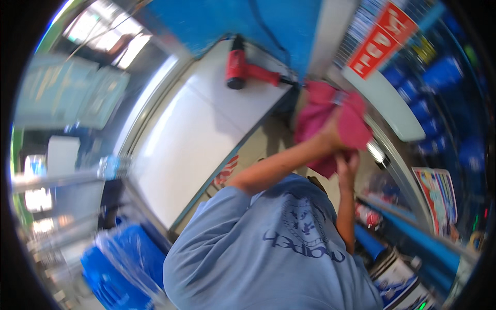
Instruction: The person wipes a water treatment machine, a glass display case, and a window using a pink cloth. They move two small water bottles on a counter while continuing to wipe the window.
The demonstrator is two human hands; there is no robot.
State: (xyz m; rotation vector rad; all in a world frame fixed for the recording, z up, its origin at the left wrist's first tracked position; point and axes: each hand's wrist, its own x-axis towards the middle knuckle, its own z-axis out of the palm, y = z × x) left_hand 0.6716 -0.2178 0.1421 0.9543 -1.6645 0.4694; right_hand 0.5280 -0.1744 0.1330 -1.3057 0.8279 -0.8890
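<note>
Bunched magenta cloth [312, 111] with a small pale patch hangs at the right of the white counter. My left hand [333, 132] reaches into its upper part and grips it, fingers partly hidden by the folds. Below, my right hand [345, 163] has its fingers closed on the cloth's lower edge. A red-and-black dryer-like gun [240, 72] lies at the back of the counter, its cord running up the blue wall.
White counter [175, 144] spans the left middle. Blue plastic containers [119, 263] with clear wrap stand lower left. At right are a glass-fronted cabinet of blue canisters [442, 72], a red sign [382, 39] and a colourful printed sheet [434, 196]. Glass panels [67, 93] line the left.
</note>
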